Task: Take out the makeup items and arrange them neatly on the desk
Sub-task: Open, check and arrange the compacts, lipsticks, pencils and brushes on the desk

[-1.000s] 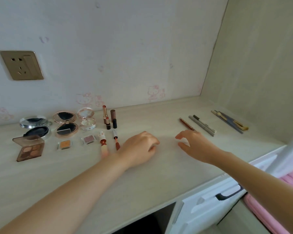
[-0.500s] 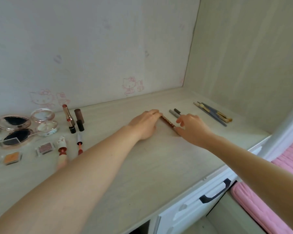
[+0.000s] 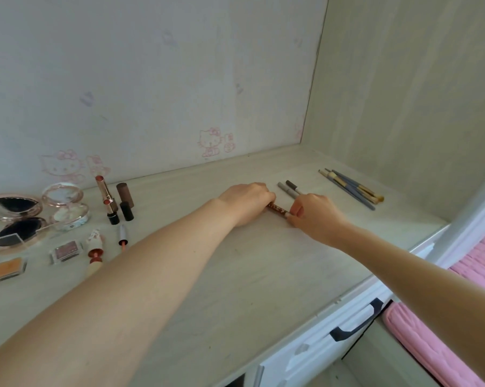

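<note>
A thin brown patterned pencil (image 3: 277, 208) lies on the pale wooden desk (image 3: 249, 275). My left hand (image 3: 246, 201) pinches its far end and my right hand (image 3: 315, 216) pinches its near end. Just behind lie two grey pens (image 3: 288, 188). Several brushes (image 3: 353, 188) lie at the far right. On the left stand lipsticks (image 3: 107, 199), a brown tube (image 3: 124, 201), open compacts (image 3: 15, 219), a clear jar (image 3: 68, 205) and small eyeshadow pans (image 3: 66, 250).
A wall with pink cat stickers (image 3: 212, 142) backs the desk, and a side panel (image 3: 403, 107) closes it on the right. Below the front edge is a white drawer with a black handle (image 3: 355, 322). A pink cushion (image 3: 436, 347) lies lower right.
Both hands moved right across the desk to the brown pencil and closed on its two ends. The view swung right, so the wall socket and the palette left the frame.
</note>
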Tool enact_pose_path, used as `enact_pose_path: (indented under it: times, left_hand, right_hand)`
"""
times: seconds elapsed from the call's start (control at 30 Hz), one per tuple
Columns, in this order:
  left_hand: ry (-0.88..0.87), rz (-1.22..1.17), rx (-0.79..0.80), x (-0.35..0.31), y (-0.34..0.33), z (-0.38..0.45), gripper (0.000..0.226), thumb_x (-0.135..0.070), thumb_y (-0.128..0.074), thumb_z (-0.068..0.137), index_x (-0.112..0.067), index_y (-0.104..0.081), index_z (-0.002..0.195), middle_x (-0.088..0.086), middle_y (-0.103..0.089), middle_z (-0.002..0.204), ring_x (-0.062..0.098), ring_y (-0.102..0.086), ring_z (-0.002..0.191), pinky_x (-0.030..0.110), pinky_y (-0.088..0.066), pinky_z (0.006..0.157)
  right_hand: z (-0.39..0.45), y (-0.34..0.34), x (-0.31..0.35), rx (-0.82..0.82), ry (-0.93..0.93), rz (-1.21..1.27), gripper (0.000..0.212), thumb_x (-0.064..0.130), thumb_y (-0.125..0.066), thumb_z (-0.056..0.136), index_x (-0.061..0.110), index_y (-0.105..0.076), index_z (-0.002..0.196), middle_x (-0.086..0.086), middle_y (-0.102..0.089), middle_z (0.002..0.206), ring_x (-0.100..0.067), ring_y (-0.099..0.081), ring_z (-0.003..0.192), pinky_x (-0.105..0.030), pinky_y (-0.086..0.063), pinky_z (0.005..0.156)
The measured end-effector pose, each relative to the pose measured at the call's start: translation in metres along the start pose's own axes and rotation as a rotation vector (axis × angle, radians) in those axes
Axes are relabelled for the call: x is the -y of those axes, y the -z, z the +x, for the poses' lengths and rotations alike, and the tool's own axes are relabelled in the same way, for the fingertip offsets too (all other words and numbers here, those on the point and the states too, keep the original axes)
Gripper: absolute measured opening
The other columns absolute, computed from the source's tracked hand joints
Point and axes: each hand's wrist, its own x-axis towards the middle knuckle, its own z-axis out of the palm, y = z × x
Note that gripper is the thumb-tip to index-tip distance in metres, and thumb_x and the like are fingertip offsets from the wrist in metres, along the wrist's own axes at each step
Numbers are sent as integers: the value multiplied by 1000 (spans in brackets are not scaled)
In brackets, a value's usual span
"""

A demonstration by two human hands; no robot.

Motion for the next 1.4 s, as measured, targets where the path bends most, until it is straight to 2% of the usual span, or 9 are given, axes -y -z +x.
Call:
enact_pose_path:
  times: [0.2,0.47,0.57,0.7,0.97,1.1,1.23,1.3,1.4]
  left_hand:
    - [9,-58,-33,3,8,-19,16,-22,-48,95,-16,-60,105,7,-57,108,25,-53,111,41,-49,82]
    - [67,-113,-111,5,24,-63,23,-27,-41,101,-15,-55,114,5,-57,106,22,-51,107,43,-47,82]
    - [106,-214,-195,5,29,-86,23,-29,-39,101,-15,-54,111,1,-58,106,20,-50,106,42,-47,82]
    - [150,-338,-356,4,37,-126,21,-35,-46,98,-18,-56,107,-6,-58,99,13,-52,92,36,-48,77]
    - [222,-375,-521,12,53,-213,12,-30,-52,96,-20,-56,99,-12,-52,85,7,-48,76,28,-42,67]
    - [282,-394,-533,11,48,-261,15,-23,-51,96,-24,-54,111,-14,-56,98,4,-54,84,23,-46,72]
    - [380,-459,-547,12,45,-304,15,-23,-50,96,-29,-51,110,-14,-57,95,5,-58,85,27,-49,76]
    - [412,-434,-548,14,45,-324,14,-29,-48,93,-28,-50,106,-15,-55,91,4,-57,83,25,-48,72]
    - [447,-309,-569,17,43,-352,12,-29,-55,88,-27,-54,100,-25,-45,79,-4,-50,72,11,-39,56]
  right_hand:
    - [-11,5,6,-15,-27,244,15,33,-57,93,19,-63,93,-3,-66,90,-22,-61,84,-32,-51,72]
    - [-19,25,23,-22,-88,666,14,23,-55,94,15,-67,90,2,-71,80,-13,-58,70,-22,-42,59]
    - [-26,34,38,-24,-88,777,18,24,-55,95,13,-68,89,1,-69,78,-11,-57,68,-21,-43,58]
    - [-36,42,65,18,-95,902,22,27,-55,95,11,-69,89,2,-69,74,-10,-57,67,-23,-45,61]
    - [-65,38,134,149,-4,1028,30,31,-55,95,6,-70,91,1,-65,70,-12,-56,67,-26,-45,65]
    - [-81,34,171,259,108,1023,26,31,-56,94,9,-69,86,1,-65,70,-11,-55,67,-27,-45,66]
    - [-91,25,209,345,174,1031,26,26,-57,94,3,-69,95,2,-67,72,-10,-57,68,-25,-47,65]
    - [-96,18,226,376,196,1037,25,24,-57,94,2,-69,94,2,-66,70,-10,-57,67,-25,-47,64]
    - [-105,5,249,438,197,1041,21,24,-58,94,8,-69,88,1,-67,69,-9,-57,64,-24,-46,61]
